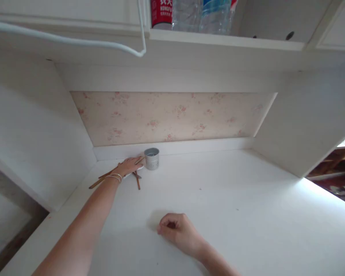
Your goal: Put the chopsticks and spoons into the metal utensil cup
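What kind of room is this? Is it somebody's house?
Probably a home, at a built-in white desk or counter nook. Flowered wallpaper lines the back, bottles stand on a shelf above, and the left hand reaches wooden chopsticks beside a small metal holder. The right hand rests curled.

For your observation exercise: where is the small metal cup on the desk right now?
In the head view the metal cup stands upright at the back of the white desk, left of centre against the rear ledge, just right of the left hand and the wooden sticks.
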`<state>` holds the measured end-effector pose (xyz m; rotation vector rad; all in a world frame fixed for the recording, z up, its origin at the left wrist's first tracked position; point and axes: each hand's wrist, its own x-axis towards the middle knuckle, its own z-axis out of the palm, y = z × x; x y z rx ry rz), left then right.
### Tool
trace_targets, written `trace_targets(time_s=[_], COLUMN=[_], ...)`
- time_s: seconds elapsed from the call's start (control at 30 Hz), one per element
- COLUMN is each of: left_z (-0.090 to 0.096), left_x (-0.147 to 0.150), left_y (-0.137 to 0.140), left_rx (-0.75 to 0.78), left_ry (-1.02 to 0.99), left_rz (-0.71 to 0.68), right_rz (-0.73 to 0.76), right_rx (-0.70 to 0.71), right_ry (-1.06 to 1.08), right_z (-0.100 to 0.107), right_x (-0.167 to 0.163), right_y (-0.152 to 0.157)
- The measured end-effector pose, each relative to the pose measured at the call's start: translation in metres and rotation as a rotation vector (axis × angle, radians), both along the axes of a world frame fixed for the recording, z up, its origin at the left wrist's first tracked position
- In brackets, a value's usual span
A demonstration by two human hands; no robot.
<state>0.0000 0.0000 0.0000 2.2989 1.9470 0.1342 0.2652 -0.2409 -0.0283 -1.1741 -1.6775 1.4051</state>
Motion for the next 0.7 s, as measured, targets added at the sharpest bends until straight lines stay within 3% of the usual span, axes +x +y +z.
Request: trace_targets(time_s=[0.3, 0.7], left_z=[-0.008, -0.016], left_x=[0.011, 0.007], left_y=[-0.051, -0.183], left_rx=[0.087, 0.162], left_ry=[0.035, -0.02], left_rz=[-0.014, 0.001], right_rz=[0.014, -0.004], right_rx=[0.039, 0.113], right_ry=[-0.085, -0.148], right_z=[0.005, 0.006], right_x=[-0.001, -0.003], right_y=[-0.003, -0.006])
